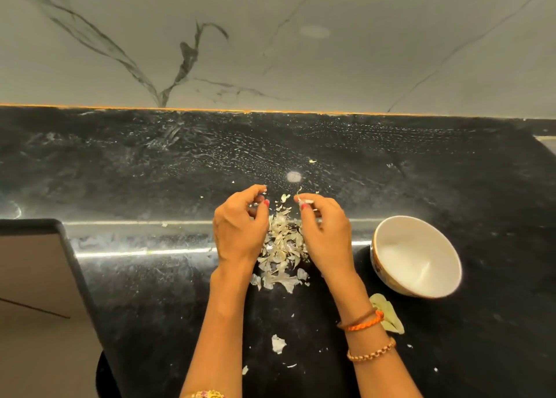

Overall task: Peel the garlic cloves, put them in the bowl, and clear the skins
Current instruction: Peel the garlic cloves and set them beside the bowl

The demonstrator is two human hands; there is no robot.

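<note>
A small, pale, half-peeled garlic clove point(306, 201) sits pinched in the right hand's point(326, 232) fingers above the heap of papery skins point(281, 247) on the black stone bench point(150, 292). The left hand's point(240, 226) fingers are curled; whether they hold anything, I cannot tell. Best strip the skin over the heap, then drop the clove in the white bowl point(416, 254) just right.

Warm overhead light is falling on the scene, leaving the black countertop point(150, 292) dim while bright linear glare is streaking along its step edge and a round hotspot is reflecting near its centre. The white bowl point(416, 256) is showing soft interior shading. Wide-angle distortion is bending the back edge, and fine detail is appearing soft throughout.
</note>
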